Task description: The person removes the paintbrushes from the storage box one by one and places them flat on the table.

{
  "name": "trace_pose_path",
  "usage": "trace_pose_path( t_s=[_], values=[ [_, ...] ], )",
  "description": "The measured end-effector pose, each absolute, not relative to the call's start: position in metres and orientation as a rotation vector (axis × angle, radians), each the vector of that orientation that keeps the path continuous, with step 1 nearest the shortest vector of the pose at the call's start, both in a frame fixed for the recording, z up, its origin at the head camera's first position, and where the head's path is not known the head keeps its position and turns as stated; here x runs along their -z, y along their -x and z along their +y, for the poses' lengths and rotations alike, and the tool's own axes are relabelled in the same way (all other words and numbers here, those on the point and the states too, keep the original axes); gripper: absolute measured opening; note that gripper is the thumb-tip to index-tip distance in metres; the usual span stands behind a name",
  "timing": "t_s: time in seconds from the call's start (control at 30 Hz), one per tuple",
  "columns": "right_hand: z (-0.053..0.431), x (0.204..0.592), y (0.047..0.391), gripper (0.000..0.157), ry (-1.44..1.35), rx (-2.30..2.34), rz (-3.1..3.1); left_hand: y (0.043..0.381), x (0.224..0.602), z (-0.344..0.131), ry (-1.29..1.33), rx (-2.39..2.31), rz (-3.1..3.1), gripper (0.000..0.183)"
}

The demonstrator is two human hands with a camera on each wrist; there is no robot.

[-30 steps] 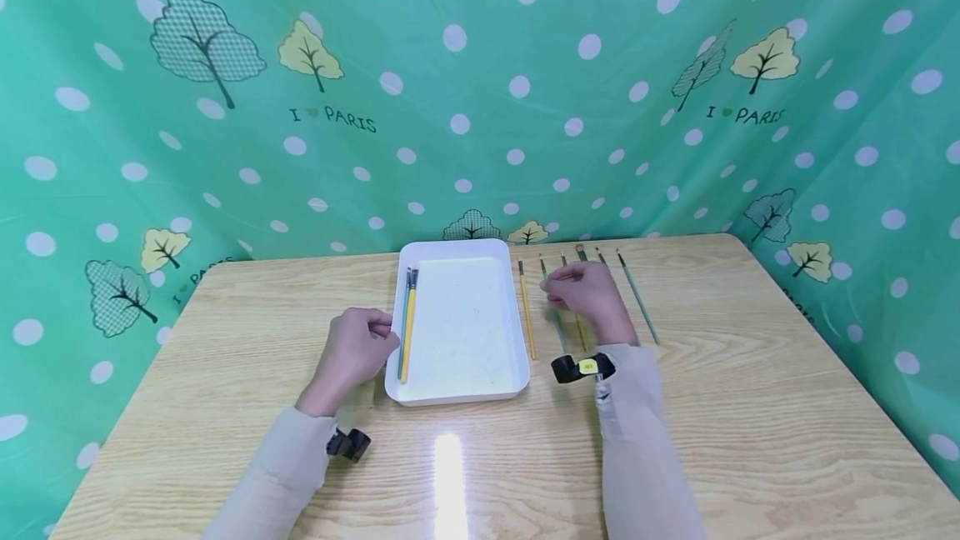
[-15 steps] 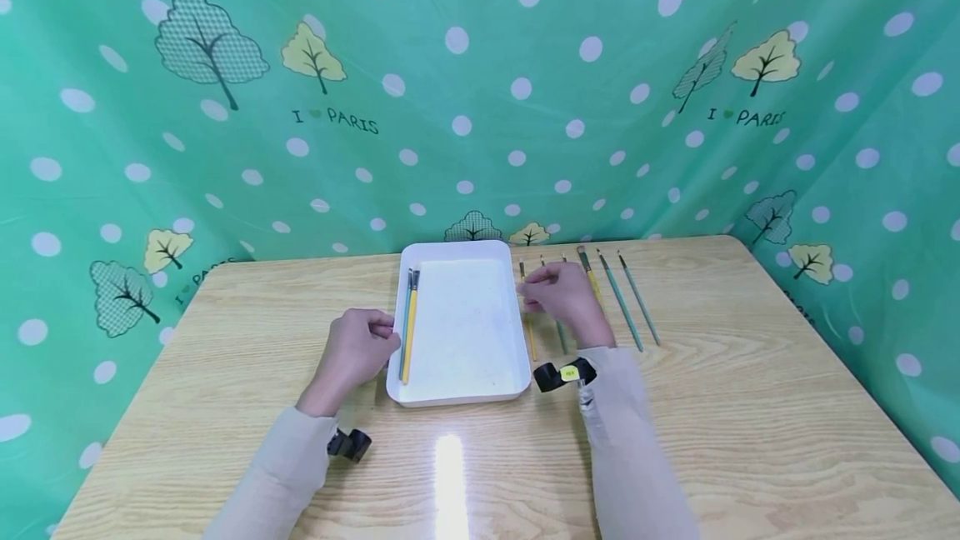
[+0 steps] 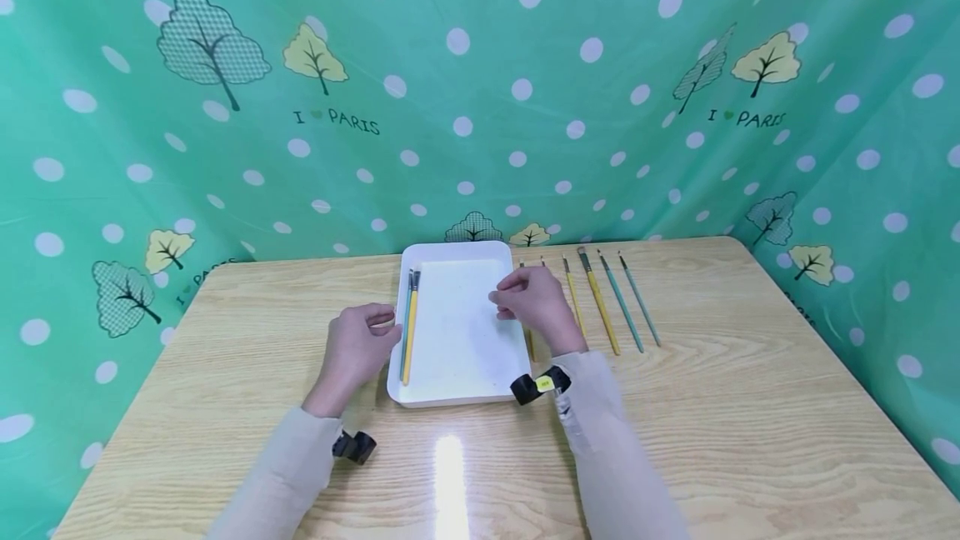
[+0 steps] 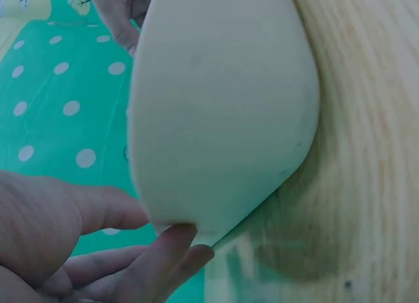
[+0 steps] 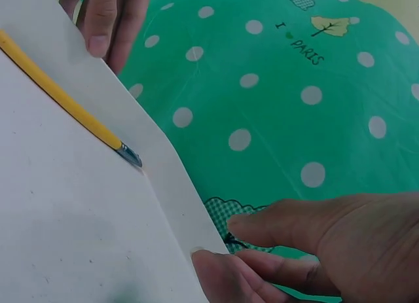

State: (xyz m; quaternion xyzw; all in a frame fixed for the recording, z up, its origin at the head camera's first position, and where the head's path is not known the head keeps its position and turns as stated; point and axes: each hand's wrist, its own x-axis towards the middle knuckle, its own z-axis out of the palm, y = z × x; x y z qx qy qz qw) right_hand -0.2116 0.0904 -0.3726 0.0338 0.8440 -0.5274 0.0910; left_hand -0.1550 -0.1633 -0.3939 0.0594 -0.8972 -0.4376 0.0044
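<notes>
A white tray (image 3: 461,361) lies on the table. Inside, along its left wall, a teal-handled paintbrush (image 3: 406,333) lies beside a yellow-handled paintbrush (image 3: 412,330). My left hand (image 3: 358,352) pinches the tray's left rim; in the left wrist view its thumb and forefinger sit on either side of the edge. Above the tray's right part hovers my right hand (image 3: 534,305), its fingers loosely bent and slightly apart with nothing seen between them. It partly hides a yellow paintbrush (image 3: 532,347) and another brush just outside the right rim.
To the right of the tray several paintbrushes lie in a row, among them a wide yellow one (image 3: 600,302), a thin yellow one (image 3: 573,294) and a teal one (image 3: 640,298). A green dotted curtain (image 3: 420,132) hangs behind the wooden table (image 3: 750,407).
My right hand has moved left, from over the row of brushes to over the tray, uncovering brushes behind it. The left hand stays at the rim, its fingers slightly shifted.
</notes>
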Motion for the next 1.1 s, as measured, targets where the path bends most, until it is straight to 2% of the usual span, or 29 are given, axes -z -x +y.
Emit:
trace_pose_path(
  t_s=[0.57,1.1],
  values=[
    [0.051,0.379,0.202,0.017,-0.054,1.519,2.475,0.155,0.405,-0.153,-0.245,1.380,-2.684,0.031],
    [0.017,0.396,0.191,0.022,0.005,1.534,2.451,0.156,0.404,-0.154,-0.239,1.393,-2.700,0.031]
  ],
)
